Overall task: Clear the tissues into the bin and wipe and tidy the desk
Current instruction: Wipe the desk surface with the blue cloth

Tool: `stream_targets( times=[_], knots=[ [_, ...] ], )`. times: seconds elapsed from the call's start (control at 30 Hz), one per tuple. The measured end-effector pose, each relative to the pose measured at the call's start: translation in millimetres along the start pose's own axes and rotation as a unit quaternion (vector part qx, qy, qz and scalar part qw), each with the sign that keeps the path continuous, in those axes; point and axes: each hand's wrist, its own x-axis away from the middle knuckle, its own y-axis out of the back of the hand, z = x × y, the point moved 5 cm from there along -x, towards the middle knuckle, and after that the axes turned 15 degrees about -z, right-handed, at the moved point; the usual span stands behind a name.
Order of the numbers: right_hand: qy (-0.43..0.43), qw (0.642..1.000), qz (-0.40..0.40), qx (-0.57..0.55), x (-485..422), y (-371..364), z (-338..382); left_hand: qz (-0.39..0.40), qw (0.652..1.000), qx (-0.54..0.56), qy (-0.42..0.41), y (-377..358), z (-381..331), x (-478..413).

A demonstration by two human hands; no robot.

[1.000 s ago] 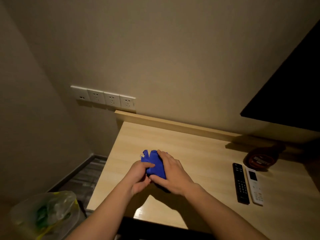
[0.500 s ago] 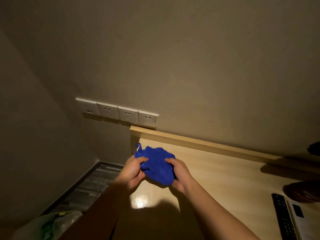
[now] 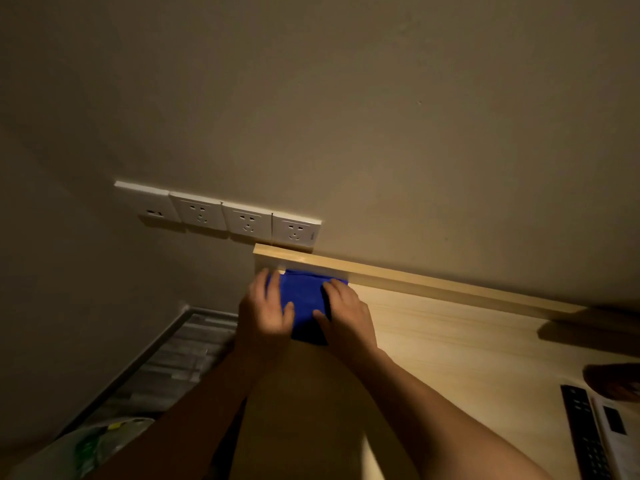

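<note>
Pressing a blue cloth [image 3: 305, 301] onto the far left corner of the desk [image 3: 450, 341], against its raised back edge, the left hand [image 3: 266, 308] and right hand [image 3: 346, 315] lie flat, fingers outstretched, one on each side of it.

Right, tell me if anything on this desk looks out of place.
Nothing stands out. The blue cloth lies in the back left corner of the desk under the left hand and right hand; the black remote and white remote lie side by side.
</note>
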Motion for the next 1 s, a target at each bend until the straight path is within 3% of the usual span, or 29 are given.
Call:
stream_targets(
  times=[0.07, 0.13, 0.23, 0.43, 0.57, 0.73, 1.0],
  knots=[
    [0.033, 0.998, 0.041, 0.033, 6, -14, -1, 0.009, 0.991, -0.008, -0.132, -22, -5, 5],
    [0.023, 0.996, 0.070, 0.048, 8, -26, -7, 0.076, 0.981, -0.050, -0.174, -41, -1, 13],
    [0.023, 0.994, 0.092, 0.058, 7, -30, -13, 0.182, 0.962, -0.114, -0.165, -50, 7, 19],
    [-0.013, 0.997, 0.077, -0.008, 25, 9, -35, 0.210, 0.959, -0.153, -0.115, -30, -24, 15],
    [-0.066, 0.997, 0.027, -0.015, 61, 80, -80, 0.266, 0.952, -0.104, -0.110, -31, -93, 25],
    [-0.183, 0.983, -0.007, 0.010, 115, 172, -161, 0.290, 0.939, -0.068, -0.170, -48, -200, 57],
    [-0.307, 0.951, 0.007, 0.030, 205, 268, -324, 0.364, 0.906, -0.025, -0.214, -114, -361, 124]
  ],
)
